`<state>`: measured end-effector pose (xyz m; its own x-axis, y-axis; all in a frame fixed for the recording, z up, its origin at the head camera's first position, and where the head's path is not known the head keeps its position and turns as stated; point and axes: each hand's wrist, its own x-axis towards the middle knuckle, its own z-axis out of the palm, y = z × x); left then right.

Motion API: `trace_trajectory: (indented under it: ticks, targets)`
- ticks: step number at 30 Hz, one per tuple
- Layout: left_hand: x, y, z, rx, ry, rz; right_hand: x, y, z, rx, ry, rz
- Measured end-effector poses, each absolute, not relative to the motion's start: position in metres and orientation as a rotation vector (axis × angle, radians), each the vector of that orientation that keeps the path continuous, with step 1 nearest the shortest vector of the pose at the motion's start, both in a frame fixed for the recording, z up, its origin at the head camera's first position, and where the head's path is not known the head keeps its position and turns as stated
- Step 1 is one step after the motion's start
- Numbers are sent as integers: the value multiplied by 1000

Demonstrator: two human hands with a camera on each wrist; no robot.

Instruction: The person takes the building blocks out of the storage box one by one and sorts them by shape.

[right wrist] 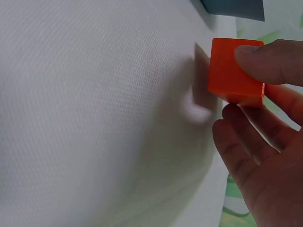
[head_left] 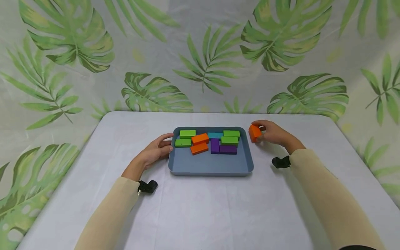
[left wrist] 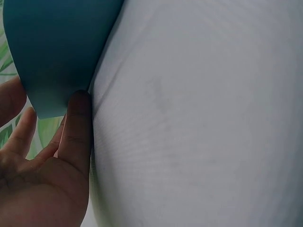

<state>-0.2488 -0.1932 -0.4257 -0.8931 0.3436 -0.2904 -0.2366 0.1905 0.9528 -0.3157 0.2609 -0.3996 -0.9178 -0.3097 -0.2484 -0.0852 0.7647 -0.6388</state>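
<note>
A grey-blue tray (head_left: 209,165) lies on the table with rectangular blocks inside it. Against its left side rest the fingers of my left hand (head_left: 153,151), relaxed and slightly bent. The left wrist view shows the thumb (left wrist: 78,125) by the lower edge of the tray wall (left wrist: 57,61). Just past the tray's right side, my right hand (head_left: 274,133) pinches an orange block (head_left: 254,133) between thumb and fingers. In the right wrist view the orange block (right wrist: 229,71) shows its square end, with the thumb on it and a shadow beside it on the cloth.
Toward the tray's back lie several green blocks (head_left: 229,140), two orange blocks (head_left: 199,149), two purple blocks (head_left: 228,149) and a teal block (head_left: 215,135). The front strip of the tray shows bare. White cloth covers the table (head_left: 200,208); a leaf-patterned curtain (head_left: 215,100) hangs behind.
</note>
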Motion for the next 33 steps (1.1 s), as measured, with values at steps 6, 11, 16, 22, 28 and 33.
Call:
trace_trajectory:
  ticks: [6,11,16,22,28,33]
  targets:
    - [-248,-193,-426,85,2035,1745,-317,261,-402,-293,2616,-922]
    - [-249,-193,-428,92,2033,1750,-317,262,-405,-262,2609,-913]
    - [-249,-193,-428,112,2031,1761,-316,262,-407,-250,2598,-956]
    - [-246,-193,-428,110,2031,1760,-314,262,-407,-264,2573,-991]
    - [-248,-193,-429,102,2028,1770,-314,261,-407,-271,2562,-1010]
    - [-249,-193,-429,106,2026,1765,-316,261,-408,-247,2572,-989]
